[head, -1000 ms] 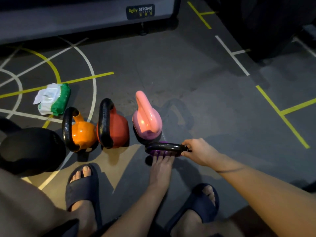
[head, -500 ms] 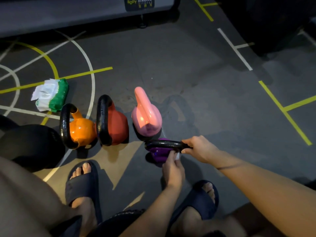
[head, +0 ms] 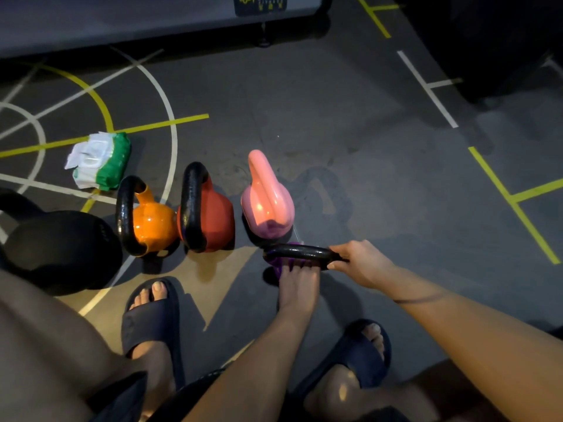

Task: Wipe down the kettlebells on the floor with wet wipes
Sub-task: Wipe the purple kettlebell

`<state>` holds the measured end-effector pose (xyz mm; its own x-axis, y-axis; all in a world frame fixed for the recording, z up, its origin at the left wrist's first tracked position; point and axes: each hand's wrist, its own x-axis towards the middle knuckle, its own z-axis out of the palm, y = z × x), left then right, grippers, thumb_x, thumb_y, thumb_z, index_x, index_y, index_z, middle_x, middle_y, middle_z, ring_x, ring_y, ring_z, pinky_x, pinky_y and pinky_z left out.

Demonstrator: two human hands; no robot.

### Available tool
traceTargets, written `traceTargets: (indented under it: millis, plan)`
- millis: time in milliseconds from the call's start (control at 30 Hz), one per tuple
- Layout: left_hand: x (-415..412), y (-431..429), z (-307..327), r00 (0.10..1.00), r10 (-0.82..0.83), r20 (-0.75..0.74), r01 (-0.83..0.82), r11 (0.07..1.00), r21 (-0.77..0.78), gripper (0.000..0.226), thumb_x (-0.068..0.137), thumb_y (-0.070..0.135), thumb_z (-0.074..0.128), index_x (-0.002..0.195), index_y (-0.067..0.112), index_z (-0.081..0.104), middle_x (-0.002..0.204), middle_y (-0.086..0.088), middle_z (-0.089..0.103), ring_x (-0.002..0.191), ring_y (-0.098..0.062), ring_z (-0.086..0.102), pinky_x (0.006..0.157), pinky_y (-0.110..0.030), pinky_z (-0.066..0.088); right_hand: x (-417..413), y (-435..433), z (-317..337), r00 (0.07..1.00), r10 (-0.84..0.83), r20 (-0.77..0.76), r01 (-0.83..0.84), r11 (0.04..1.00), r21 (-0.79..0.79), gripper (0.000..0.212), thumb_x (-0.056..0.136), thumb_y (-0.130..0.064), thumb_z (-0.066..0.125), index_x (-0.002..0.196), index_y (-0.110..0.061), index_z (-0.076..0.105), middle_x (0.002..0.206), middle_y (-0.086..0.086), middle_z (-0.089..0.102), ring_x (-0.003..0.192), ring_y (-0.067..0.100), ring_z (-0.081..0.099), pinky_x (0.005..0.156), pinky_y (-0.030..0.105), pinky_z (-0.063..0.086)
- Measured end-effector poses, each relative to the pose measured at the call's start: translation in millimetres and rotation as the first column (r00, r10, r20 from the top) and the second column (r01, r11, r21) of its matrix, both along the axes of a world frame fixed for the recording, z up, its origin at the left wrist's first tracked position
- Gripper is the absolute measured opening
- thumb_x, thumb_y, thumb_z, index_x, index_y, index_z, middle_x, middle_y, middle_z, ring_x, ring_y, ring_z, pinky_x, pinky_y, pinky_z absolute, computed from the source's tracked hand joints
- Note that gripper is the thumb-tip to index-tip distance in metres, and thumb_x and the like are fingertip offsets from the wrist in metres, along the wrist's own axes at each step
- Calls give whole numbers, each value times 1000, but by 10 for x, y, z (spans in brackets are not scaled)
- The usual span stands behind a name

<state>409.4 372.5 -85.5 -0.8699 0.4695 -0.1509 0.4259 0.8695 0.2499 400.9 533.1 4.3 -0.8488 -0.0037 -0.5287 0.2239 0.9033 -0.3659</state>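
Note:
A small purple kettlebell (head: 278, 264) with a black handle (head: 300, 253) stands on the floor just in front of me. My right hand (head: 362, 263) grips the right end of that handle. My left hand (head: 298, 287) lies with straight fingers pressed on the purple body, fingertips tucked under the handle; any wipe beneath it is hidden. Behind it stands a pink kettlebell (head: 268, 202), with a red kettlebell (head: 213, 217), an orange kettlebell (head: 152, 223) and a big black kettlebell (head: 61, 251) to its left. A green and white wet wipes pack (head: 100, 159) lies further back on the left.
My feet in dark slides (head: 152, 315) (head: 359, 357) stand either side of my left arm. A grey padded machine (head: 152, 19) runs along the top edge, and a dark bulky object (head: 502, 41) fills the top right. Bare lined floor (head: 380, 193) stretches to the right.
My left hand pulled back toward me half a second ago, then slid forward up the purple body until its fingertips reached the handle. My right hand has kept its grip.

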Motion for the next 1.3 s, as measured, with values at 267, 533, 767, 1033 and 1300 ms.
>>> traceTargets:
  millis: [267,533,767,1033,1300]
  plan:
    - [99,155,202,850,338,404,-486,800,353,12,87,10,61,83,8,73,82,-22,71,87,-45,63,76,-44,50,-10,5,20,1000,7,25,-7,1000,-27,25,91,-35,68,116,-32,70,98,3,73,94,21,64,84,33,49]
    - [161,275,460,360,67,931,-931,-48,363,20,96,-2,57,92,13,70,72,6,61,65,-6,50,64,-22,43,-59,-10,33,999,8,42,-7,1000,-10,29,92,-37,66,121,-35,69,101,4,73,96,23,64,85,32,50]
    - [40,-155,28,975,153,161,-214,842,495,18,86,12,70,99,23,74,80,-8,73,75,-28,65,65,-32,44,-89,-29,33,995,23,94,-24,1000,9,22,90,-32,65,110,-34,72,98,-1,74,95,20,66,87,35,53]
    - [74,66,121,968,245,61,-252,939,236,12,64,9,84,66,16,74,61,-7,69,67,-31,68,80,-35,56,-78,-2,15,995,3,98,-1,1000,-11,27,91,-32,67,116,-40,70,102,-1,74,98,19,65,89,33,52]
    - [108,143,397,268,-3,963,-963,-9,268,14,99,6,59,94,12,70,86,-5,70,82,-15,62,72,-20,51,-113,3,46,995,14,103,-13,1000,-14,28,90,-38,69,119,-36,70,104,-1,74,100,19,65,90,33,51]
